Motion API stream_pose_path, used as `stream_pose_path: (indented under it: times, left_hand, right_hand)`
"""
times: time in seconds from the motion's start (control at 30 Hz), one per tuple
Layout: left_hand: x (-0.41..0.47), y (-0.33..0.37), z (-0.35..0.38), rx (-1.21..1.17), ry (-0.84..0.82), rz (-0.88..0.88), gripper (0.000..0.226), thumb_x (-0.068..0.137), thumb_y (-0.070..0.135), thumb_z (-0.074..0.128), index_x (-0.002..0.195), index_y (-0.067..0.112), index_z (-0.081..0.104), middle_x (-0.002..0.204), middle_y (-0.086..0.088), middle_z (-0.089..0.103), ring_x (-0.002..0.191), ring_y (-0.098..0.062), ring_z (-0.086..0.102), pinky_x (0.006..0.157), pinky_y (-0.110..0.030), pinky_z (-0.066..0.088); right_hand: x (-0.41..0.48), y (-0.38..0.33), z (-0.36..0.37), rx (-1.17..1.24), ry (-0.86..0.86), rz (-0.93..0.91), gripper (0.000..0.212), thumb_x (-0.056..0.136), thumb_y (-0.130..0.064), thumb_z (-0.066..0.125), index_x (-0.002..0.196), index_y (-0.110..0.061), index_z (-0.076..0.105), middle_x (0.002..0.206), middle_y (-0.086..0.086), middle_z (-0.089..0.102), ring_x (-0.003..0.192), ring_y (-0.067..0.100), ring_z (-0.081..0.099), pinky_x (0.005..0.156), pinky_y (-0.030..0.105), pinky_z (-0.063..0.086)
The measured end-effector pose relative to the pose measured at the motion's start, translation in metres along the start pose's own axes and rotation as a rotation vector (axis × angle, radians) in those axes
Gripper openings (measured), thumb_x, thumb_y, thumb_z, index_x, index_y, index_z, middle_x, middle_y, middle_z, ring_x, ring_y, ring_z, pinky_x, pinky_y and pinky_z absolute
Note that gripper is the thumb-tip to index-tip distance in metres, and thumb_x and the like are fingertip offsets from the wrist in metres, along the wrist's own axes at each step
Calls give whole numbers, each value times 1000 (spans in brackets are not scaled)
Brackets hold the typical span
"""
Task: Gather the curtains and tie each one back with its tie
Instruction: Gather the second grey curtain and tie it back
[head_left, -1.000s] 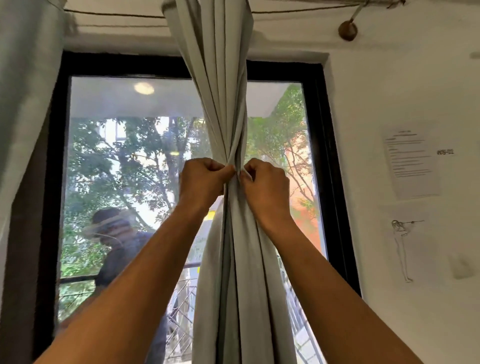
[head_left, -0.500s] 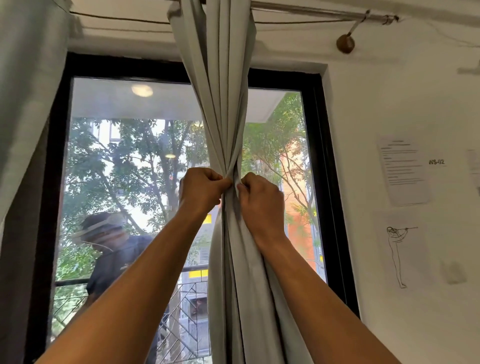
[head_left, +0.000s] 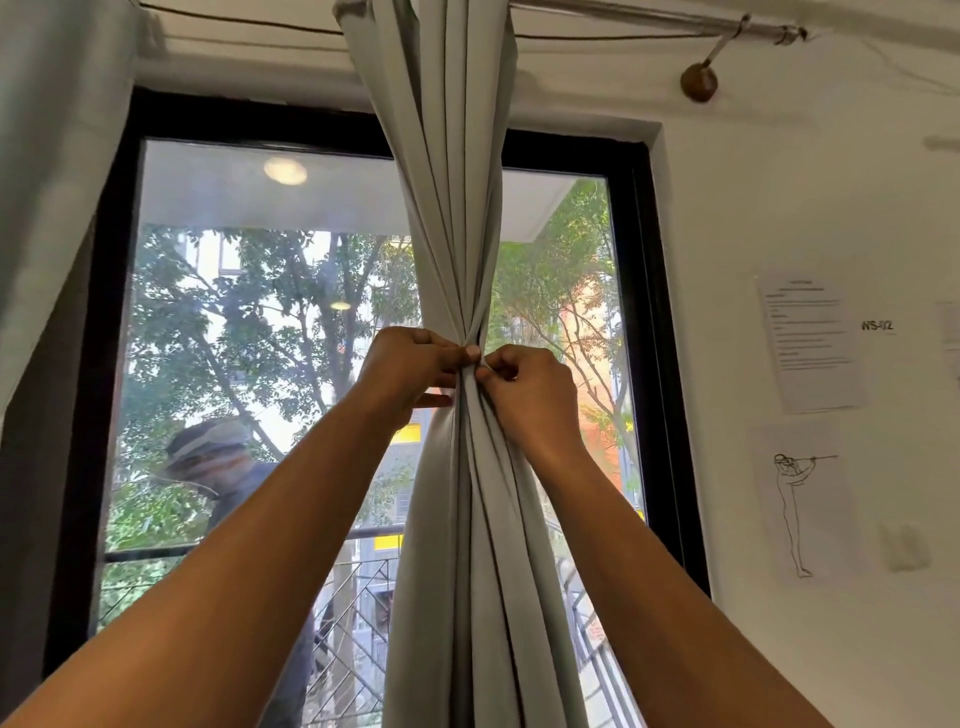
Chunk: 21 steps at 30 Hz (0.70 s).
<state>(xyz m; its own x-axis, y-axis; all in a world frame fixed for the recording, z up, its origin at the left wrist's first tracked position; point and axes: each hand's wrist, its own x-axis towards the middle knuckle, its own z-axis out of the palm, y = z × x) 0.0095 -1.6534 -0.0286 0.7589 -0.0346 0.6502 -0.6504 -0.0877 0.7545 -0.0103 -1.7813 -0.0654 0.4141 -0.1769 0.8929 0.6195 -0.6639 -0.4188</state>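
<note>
Head view. In the middle of the window, a gray curtain (head_left: 457, 234), hung from the metal rod (head_left: 649, 21), drawn into a tight waist at mid-height and flaring out again below. At that waist, left hand (head_left: 410, 369) and right hand (head_left: 530, 389), both raised on outstretched arms, both with fingers curled, thumbs nearly touching in front of the folds. Left pinching the bunched cloth from its side; right pinching it from the other, with a pale sliver (head_left: 482, 370) at the fingertips, too small to tell whether tie or fold. Behind, the black window frame (head_left: 654, 364), trees and a railing through the glass, plus a blurred reflection (head_left: 208, 457) of a person low on the left. At the far left edge, a second curtain (head_left: 57, 156), hanging loose. On the white wall to the right, a wooden knob (head_left: 700, 83) under the rod, a printed sheet (head_left: 810, 343), and beneath it a line drawing (head_left: 797, 509) of a figure.
</note>
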Motion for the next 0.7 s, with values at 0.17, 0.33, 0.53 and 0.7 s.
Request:
stream_pose_path:
  times: [0.17,0.33,0.53,0.7]
  left_hand:
    - [2,2,-3,3,-43,-73,17,76,10,79,83,3,67,64,-3,71,59,-15,69,52,-29,56]
    - [5,3,-8,57,-92,-75,14,77,7,76,89,2,71,66,-2,72,61,-16,71,66,-35,61]
    - [-3,-18,-14,18,-108,-46,15,80,16,75,95,10,72,85,-4,71,81,-13,67,78,-38,48]
    - [-9,-42,-15,-119,-79,-22,26,85,10,70,110,12,70,101,-4,70,92,-18,64,72,-34,48]
  right_hand:
    - [-1,1,4,60,-57,28,20,85,-35,66,90,-17,73,84,3,71,82,21,65,72,34,50]
    - [-6,1,14,35,-42,26,36,75,-41,75,96,-13,69,88,2,70,84,21,65,75,37,51]
    - [-14,4,31,119,70,94,24,80,-25,71,100,-12,67,93,4,71,87,22,65,79,38,51]
    - [-17,10,44,317,28,194,17,81,-17,69,97,-11,67,90,3,71,82,18,66,78,36,53]
